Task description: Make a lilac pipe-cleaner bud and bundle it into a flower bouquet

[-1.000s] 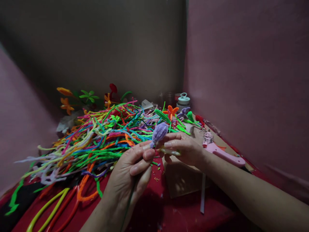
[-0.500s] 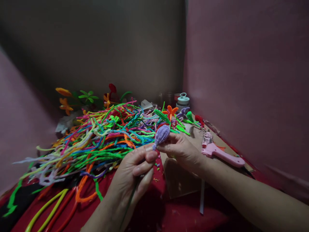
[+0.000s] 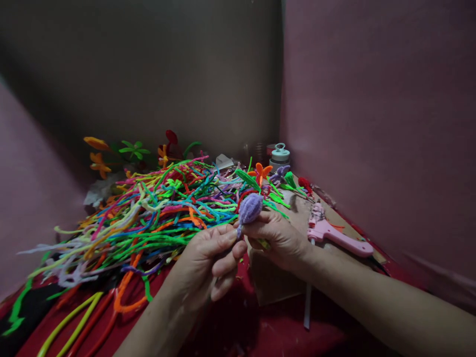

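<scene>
both hands (image 3: pixel 241 245) raised, fingertips pinching purple bud (image 3: pixel 249 208) upright

2 hands — L hand (image 3: pixel 206 260) & R hand (image 3: pixel 280 238) — 1 purple bud (image 3: pixel 249 208), 1 pink glue gun (image 3: pixel 336 236).

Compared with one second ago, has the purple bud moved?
Yes, slightly. The purple bud, held between left hand and right hand, has shifted right, toward the pink glue gun.

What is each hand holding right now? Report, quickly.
Left hand: closed, pinching the purple bud at its base.
Right hand: closed on the same bud.
</scene>
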`<state>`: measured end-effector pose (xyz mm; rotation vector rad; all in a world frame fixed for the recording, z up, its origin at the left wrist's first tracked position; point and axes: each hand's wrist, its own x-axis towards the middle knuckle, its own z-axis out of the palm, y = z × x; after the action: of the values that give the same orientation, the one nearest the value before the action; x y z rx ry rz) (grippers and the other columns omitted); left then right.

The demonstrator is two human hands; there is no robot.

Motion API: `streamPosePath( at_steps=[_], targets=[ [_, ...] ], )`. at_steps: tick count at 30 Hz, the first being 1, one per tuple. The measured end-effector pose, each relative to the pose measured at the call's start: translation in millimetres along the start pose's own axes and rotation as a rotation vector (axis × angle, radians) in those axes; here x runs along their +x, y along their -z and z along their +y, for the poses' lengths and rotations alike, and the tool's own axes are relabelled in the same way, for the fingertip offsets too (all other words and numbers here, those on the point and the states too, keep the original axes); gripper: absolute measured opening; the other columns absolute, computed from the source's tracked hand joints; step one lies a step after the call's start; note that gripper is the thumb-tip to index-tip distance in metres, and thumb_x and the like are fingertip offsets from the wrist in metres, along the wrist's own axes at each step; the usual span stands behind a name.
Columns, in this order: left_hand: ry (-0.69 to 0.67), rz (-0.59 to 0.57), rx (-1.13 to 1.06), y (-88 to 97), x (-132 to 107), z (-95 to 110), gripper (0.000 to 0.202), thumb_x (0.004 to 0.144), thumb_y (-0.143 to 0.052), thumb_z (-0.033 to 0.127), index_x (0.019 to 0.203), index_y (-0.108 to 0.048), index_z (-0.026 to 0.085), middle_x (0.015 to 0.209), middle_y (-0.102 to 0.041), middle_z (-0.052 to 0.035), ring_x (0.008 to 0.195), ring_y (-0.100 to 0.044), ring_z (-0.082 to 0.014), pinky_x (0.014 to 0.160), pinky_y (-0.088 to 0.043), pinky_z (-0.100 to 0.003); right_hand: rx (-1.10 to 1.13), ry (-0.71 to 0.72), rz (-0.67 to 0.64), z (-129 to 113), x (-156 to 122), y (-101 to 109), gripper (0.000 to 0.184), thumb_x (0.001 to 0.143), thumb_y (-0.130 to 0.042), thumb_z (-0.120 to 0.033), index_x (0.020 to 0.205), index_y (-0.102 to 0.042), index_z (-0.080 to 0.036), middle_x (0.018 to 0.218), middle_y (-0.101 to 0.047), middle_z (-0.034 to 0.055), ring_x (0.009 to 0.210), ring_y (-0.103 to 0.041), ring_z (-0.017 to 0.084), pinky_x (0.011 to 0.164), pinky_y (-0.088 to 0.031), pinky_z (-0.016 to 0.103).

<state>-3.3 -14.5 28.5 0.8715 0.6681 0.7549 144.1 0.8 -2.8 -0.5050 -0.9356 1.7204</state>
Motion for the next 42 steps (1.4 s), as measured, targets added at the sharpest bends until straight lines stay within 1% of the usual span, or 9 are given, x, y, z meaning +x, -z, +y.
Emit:
streamPosePath(
  at_steps=[7,10,14,17,21,27,35,38,42],
  targets=[
    [-0.161,0.148,0.227,-4.4,3,-2,0.015,0.078,-0.057,0.027,0.076,-0.058,0.013,0.064,-0.06,-0.0013,0.039,-0.049,-0.0071,0.035,-0.044,-0.019,0.009,0.025,0.033,0,0,-3,0.006,0.061,-0.072,-0.016,0.066,-0.067,-0.015,0.06,-0.058,-0.0024,0.055,-0.048,0.008,0.057,-0.039,0.022],
    [-0.378,0.335,0.479,-6.6,4,-8,0.022,0.073,-0.065,0.028,0.089,-0.058,0.015,0.078,-0.064,-0.0035,0.063,-0.061,-0.0133,0.056,-0.05,-0.023,0.019,0.066,0.064,2,0,-6,0.009,0.06,-0.073,-0.019,0.067,-0.068,-0.017,0.065,-0.06,-0.0016,0.061,-0.051,0.01,0.063,-0.042,0.024],
    [-0.725,0.521,0.988,-1.3,6,-22,0.032,0.072,-0.065,0.02,0.103,-0.056,0.022,0.09,-0.066,-0.0037,0.08,-0.063,-0.0173,0.074,-0.049,-0.028,0.027,0.128,0.1,4,0,-8,0.011,0.062,-0.072,-0.02,0.072,-0.07,-0.018,0.067,-0.06,-0.0012,0.067,-0.051,0.012,0.071,-0.041,0.026],
    [-0.898,0.521,1.387,8.2,6,-29,0.027,0.079,-0.056,0.015,0.104,-0.06,0.022,0.096,-0.067,-0.0065,0.087,-0.063,-0.0187,0.08,-0.046,-0.028,-0.013,0.147,0.11,6,-1,-9,0.01,0.065,-0.071,-0.022,0.073,-0.071,-0.018,0.067,-0.06,-0.0012,0.067,-0.05,0.012,0.075,-0.041,0.027],
    [-0.973,0.479,1.649,16.8,5,-31,0.032,0.08,-0.052,0.011,0.11,-0.06,0.018,0.104,-0.067,-0.0131,0.095,-0.062,-0.0221,0.081,-0.045,-0.029,-0.062,0.19,0.112,8,-3,-9,0.009,0.069,-0.068,-0.022,0.076,-0.071,-0.019,0.071,-0.061,-0.0012,0.073,-0.052,0.012,0.082,-0.039,0.03],
    [-0.946,0.549,1.532,2.1,2,-23,0.022,0.079,-0.054,0.014,0.096,-0.066,0.019,0.084,-0.07,-0.0072,0.076,-0.064,-0.0178,0.072,-0.046,-0.025,-0.355,0.292,0.246,7,-6,-8,0.011,0.07,-0.068,-0.031,0.07,-0.072,-0.02,0.081,-0.057,0.0016,0.086,-0.05,0.016,0.082,-0.039,0.033],
    [-0.814,0.669,1.163,-3.5,0,-18,0.01,0.076,-0.058,0.02,0.082,-0.067,0.021,0.066,-0.065,0.0018,0.053,-0.057,-0.0109,0.056,-0.045,-0.02,-0.551,0.312,0.107,-8,-9,-10,0.011,0.068,-0.069,-0.026,0.077,-0.072,-0.022,0.086,-0.055,0.0021,0.089,-0.05,0.017,0.085,-0.038,0.034],
    [-0.83,0.671,1.132,0.2,2,-18,0.01,0.076,-0.057,0.02,0.08,-0.066,0.02,0.064,-0.064,0.0021,0.053,-0.055,-0.0101,0.054,-0.044,-0.02,-0.631,0.303,0.167,-11,-8,-11,0.01,0.064,-0.069,-0.021,0.074,-0.071,-0.02,0.082,-0.054,0.0013,0.083,-0.05,0.016,0.079,-0.04,0.033],
    [-0.694,0.661,0.967,-3.5,2,-18,0.01,0.075,-0.06,0.025,0.08,-0.067,0.018,0.06,-0.06,0.0023,0.049,-0.05,-0.0081,0.047,-0.04,-0.018,-0.545,0.273,0.237,-11,-4,-6,0.004,0.065,-0.062,-0.018,0.063,-0.066,-0.018,0.075,-0.055,-0.0002,0.07,-0.049,0.012,0.07,-0.039,0.029]
  ],
)
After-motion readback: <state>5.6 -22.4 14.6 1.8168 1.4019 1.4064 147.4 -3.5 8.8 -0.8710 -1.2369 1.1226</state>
